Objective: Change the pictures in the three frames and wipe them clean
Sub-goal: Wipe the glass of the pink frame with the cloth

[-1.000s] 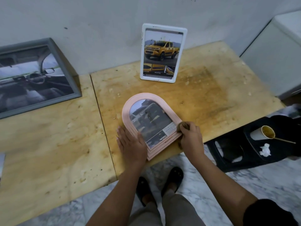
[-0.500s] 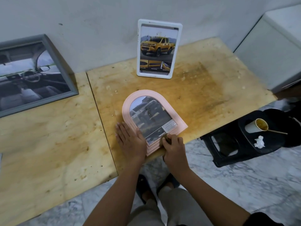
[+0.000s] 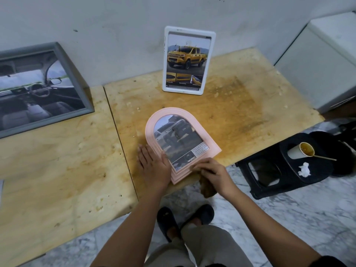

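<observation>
Now wiping | pink arched frame (image 3: 182, 140) flat on stained plywood table (image 3: 240, 112), 6 o'clock edge | left hand (image 3: 154, 166) flat, fingers together, pressing its 8 o'clock side | right hand (image 3: 212, 172) grips brown cloth (image 3: 207, 189) at 5 o'clock | risk: a swipe could push frame off onto marble floor (image 3: 269, 218) | wall (image 3: 115, 35) at 12 o'clock

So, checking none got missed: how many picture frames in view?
3: the pink arched frame lies flat at centre, the white frame stands upright behind it, the grey frame sits at left. None seems hidden.
</observation>
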Demonstrator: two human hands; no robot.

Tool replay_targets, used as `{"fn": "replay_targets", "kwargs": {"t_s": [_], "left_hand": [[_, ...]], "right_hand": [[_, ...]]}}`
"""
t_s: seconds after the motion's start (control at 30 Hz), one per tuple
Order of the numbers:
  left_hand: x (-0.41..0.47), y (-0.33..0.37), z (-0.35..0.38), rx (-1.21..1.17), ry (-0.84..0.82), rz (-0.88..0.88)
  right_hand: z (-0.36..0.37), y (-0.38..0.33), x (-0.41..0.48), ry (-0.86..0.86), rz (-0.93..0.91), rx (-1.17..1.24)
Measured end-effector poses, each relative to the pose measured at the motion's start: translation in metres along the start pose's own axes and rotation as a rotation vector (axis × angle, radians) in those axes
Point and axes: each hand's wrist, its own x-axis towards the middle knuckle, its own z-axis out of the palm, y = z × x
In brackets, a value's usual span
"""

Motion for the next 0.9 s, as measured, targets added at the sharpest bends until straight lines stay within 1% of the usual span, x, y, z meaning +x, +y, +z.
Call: {"fn": "replay_targets", "kwargs": {"t_s": [0.07,0.13,0.3,0.43,0.53,0.6,0.73,0.8,0.9], "left_hand": [[0.0,0.0,-0.001,-0.01,-0.009,0.004],[-0.001,-0.001,-0.002,-0.017,-0.003,0.015],[-0.003,-0.004,-0.001,-0.031,0.008,0.024],[-0.004,-0.009,0.0,-0.065,0.027,0.036],[-0.005,-0.016,0.003,-0.113,0.023,0.061],[-0.005,-0.017,0.002,-0.143,0.025,0.076],[-0.015,-0.016,-0.004,-0.133,0.001,0.119],[-0.025,-0.017,-0.001,-0.088,-0.007,0.136],[-0.041,-0.016,0.0,-0.01,-0.08,0.115]], "right_hand": [[-0.012,-0.004,0.003,0.183,0.108,0.259],[-0.018,-0.005,0.009,0.284,0.17,0.347],[-0.013,-0.008,0.019,0.307,0.195,0.352],[-0.01,-0.017,0.03,0.293,0.179,0.302],[-0.012,-0.023,0.052,0.252,0.176,0.177],[-0.013,-0.031,0.07,0.185,0.141,0.061],[-0.002,-0.051,0.1,0.071,-0.046,-0.26],[0.009,-0.06,0.112,-0.048,-0.15,-0.378],[0.026,-0.066,0.133,-0.233,-0.324,-0.572]]}}
